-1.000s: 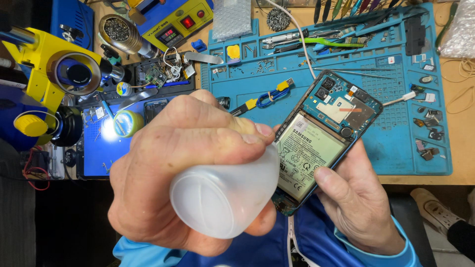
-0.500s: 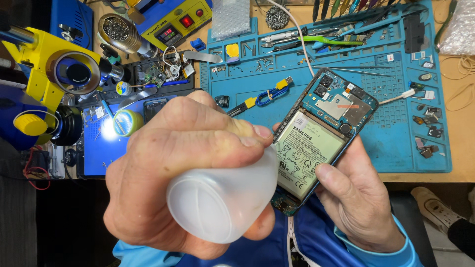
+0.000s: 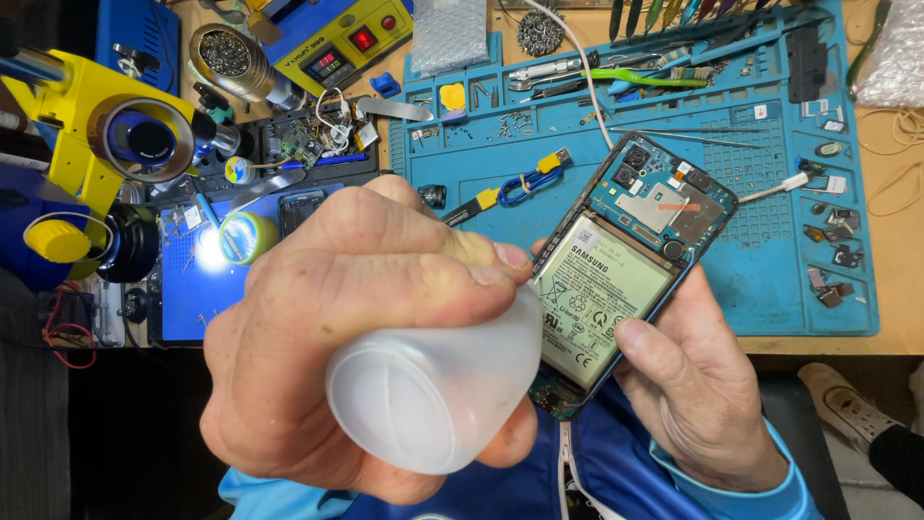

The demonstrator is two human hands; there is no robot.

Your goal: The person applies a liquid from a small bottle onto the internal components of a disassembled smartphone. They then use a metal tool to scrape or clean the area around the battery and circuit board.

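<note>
The opened phone sits tilted in the right hand, held above the desk's near edge, over the near side of the blue work mat. One view only, from the head camera, so here goes. Back cover is already off: the pale battery and the teal inner frame with its camera modules are laid bare. The right grip is closed on the phone's lower end, thumb pressed on the battery's corner. The left hand is wrapped tight round a translucent white squeeze bottle, base toward the camera, its neck end aimed at the phone's left edge; the tip is hidden behind the fingers, so I cannot tell whether any liquid is going on. My read: opening is done, battery still seated, board still in place. Loose screws and small parts lie along the mat's right edge; a yellow magnifier lamp stands toward the desk's left edge.
</note>
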